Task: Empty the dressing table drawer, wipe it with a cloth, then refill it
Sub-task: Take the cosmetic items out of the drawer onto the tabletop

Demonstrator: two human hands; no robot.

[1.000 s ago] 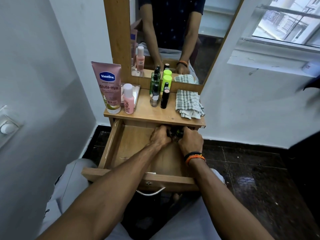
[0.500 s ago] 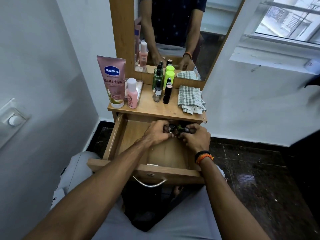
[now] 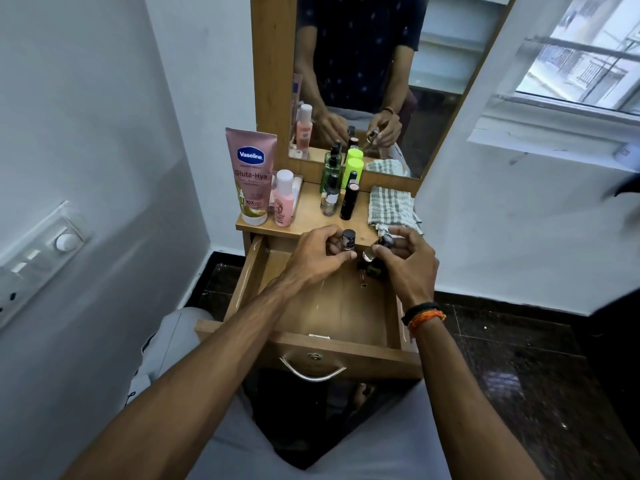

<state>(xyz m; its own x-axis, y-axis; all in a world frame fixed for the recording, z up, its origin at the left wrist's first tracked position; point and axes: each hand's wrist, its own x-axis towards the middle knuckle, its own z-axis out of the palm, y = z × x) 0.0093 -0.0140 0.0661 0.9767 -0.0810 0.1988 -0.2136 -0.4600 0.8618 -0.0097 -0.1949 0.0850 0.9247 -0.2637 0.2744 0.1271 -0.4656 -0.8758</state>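
The wooden drawer [image 3: 249, 271] of the dressing table stands pulled out, its floor mostly bare. My left hand [image 3: 317, 252] grips a small dark bottle [image 3: 348, 239] above the drawer's back edge. Beside it my right hand [image 3: 410, 261] holds a small glass bottle with a dark cap [image 3: 375, 249], tilted. A few small dark items [image 3: 372, 271] lie at the drawer's back under my hands. A checked cloth [image 3: 391, 207] lies folded on the tabletop's right side.
On the tabletop [image 3: 311, 216] stand a pink Vaseline tube [image 3: 251, 178], a pink bottle [image 3: 284, 199], a green bottle [image 3: 330, 169], a lime-capped bottle [image 3: 352, 171] and small dark bottles [image 3: 349, 200]. A mirror [image 3: 363, 74] rises behind. Walls flank both sides.
Both hands have risen from the back of the drawer, each lifting a small bottle up to tabletop level.
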